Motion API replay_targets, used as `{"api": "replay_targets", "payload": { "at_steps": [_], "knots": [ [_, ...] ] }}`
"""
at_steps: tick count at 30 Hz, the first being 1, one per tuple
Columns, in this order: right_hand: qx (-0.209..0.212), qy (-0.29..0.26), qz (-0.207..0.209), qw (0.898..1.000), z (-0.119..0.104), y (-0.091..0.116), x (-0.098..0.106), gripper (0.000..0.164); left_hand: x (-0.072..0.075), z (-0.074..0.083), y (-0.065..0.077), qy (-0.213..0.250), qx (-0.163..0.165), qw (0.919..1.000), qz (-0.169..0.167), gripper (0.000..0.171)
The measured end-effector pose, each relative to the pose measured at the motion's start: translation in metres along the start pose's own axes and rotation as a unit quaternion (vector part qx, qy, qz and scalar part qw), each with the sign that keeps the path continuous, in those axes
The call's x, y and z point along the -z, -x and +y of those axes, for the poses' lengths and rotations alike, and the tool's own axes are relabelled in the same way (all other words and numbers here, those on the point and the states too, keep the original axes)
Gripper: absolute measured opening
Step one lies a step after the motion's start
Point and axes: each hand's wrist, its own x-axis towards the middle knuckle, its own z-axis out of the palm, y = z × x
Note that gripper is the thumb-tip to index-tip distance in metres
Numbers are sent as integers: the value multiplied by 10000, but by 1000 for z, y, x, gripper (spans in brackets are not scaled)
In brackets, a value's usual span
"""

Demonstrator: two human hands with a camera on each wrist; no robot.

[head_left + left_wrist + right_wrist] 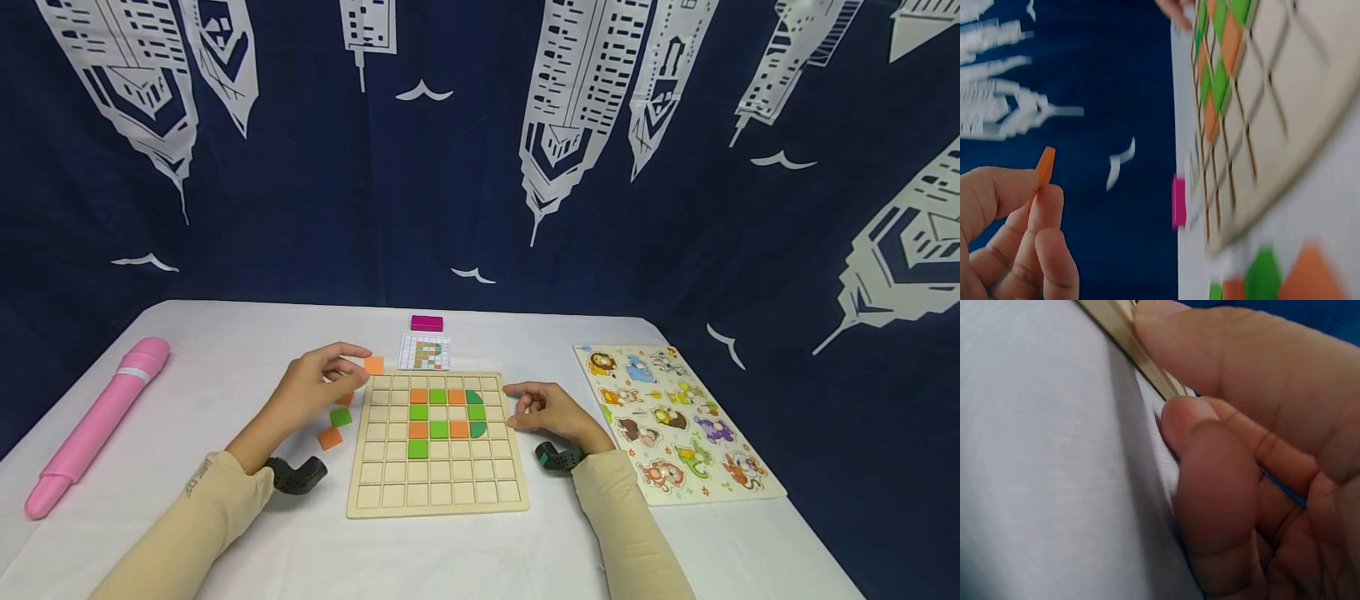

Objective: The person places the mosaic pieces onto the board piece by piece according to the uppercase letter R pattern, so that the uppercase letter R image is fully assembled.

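My left hand (315, 385) pinches an orange square tile (373, 365) between thumb and fingers, above the far left corner of the wooden grid board (438, 497). The left wrist view shows this tile (1047, 165) nearly edge-on. Orange, light green and dark green pieces sit in the board's cells, forming a closed loop with a green tile (417, 449) below its left side. At the board's right edge, my right hand (551, 412) grips the rim with thumb and fingertips. Loose tiles, among them a green one (341, 417) and an orange one (330, 438), lie left of the board.
A pattern card (425, 352) lies behind the board, with a magenta block (427, 323) beyond it. On the far left is a long pink stick (97, 425). An animal puzzle board (652, 446) lies to the right. Dark blue patterned cloth (450, 192) hangs behind the table.
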Motion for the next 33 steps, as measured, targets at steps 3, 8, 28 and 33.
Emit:
{"api": "replay_targets", "payload": {
  "at_steps": [3,8,28,33],
  "knots": [
    [88,-60,-18,9999,-1,1,0,59,-14,8,4,368,85,9991,-202,36],
    [156,-72,-31,9998,0,0,0,59,-37,16,11,858,39,9947,-562,36],
    [88,-47,-66,9999,2,0,0,59,-95,12,31,1274,-373,9856,-1048,30],
    [132,-80,-122,9998,0,0,0,58,-96,6,31,920,-469,9906,-894,28]
  ]
}}
